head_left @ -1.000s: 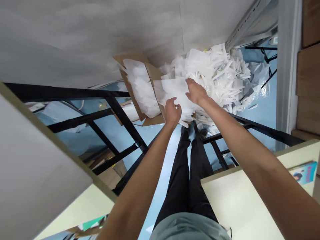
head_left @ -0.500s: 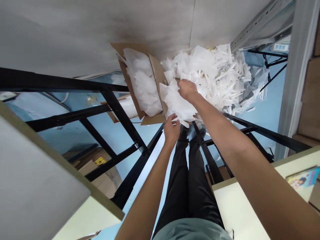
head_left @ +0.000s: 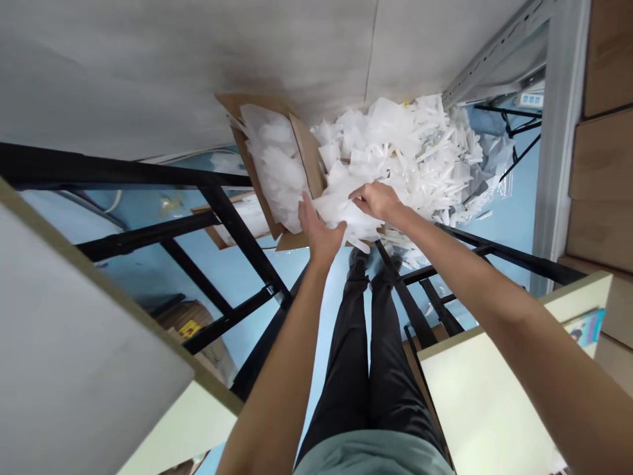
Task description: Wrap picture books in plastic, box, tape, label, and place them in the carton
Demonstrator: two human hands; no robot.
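A large heap of white plastic scraps [head_left: 430, 152] lies against the wall. Left of it, an open cardboard box [head_left: 309, 152] holds more white sheets [head_left: 279, 168]. My left hand [head_left: 320, 231] is at the box's near right corner, thumb and fingers spread, with nothing in it that I can see. My right hand [head_left: 376, 200] is closed in a pinch over the white pieces [head_left: 341, 191] at the heap's left edge; what its fingertips hold, if anything, is too small to name.
Black metal frames [head_left: 242, 231] stand on both sides of my legs. Pale tabletops [head_left: 475, 396] lie at lower right and lower left. Cardboard boxes [head_left: 603, 158] are stacked at the far right, beside a grey metal post [head_left: 558, 132]. A smaller box [head_left: 217, 234] sits behind the left frame.
My left hand has moved up and left towards the box, its fingers spreading. My right hand has come down a little, towards me. The view has shifted slightly.
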